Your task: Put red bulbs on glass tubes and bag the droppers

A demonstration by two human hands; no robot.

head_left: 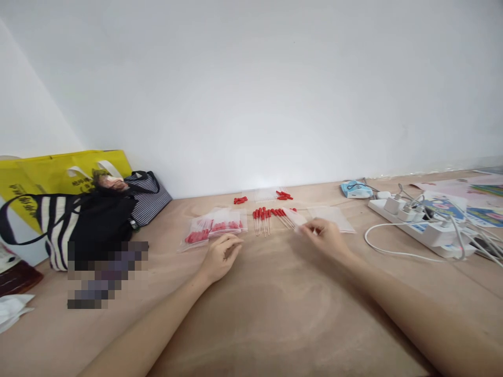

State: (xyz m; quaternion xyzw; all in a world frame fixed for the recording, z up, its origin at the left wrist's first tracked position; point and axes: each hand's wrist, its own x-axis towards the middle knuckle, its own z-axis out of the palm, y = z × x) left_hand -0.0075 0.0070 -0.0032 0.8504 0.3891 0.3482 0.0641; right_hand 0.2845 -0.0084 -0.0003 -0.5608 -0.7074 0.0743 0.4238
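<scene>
My right hand [323, 234] pinches a small clear plastic bag [295, 219], blurred by motion, beside a row of thin droppers with red bulbs [262, 213]. More of these droppers fan out just left of that bag. My left hand [223, 256] rests on the table with fingers curled together, and nothing shows in them. Right beyond it lie flat zip bags [226, 226] filled with red pieces. Another flat clear zip bag [334, 219] is behind my right hand.
Near the wall lie loose red bulbs [240, 200], a clear bag [266, 196] and more red bulbs [285, 195]. Black and striped bags [94, 222] stand at left. A power strip [416, 225] with cables, a blue packet [356, 189] and printed sheets [483, 214] are at right.
</scene>
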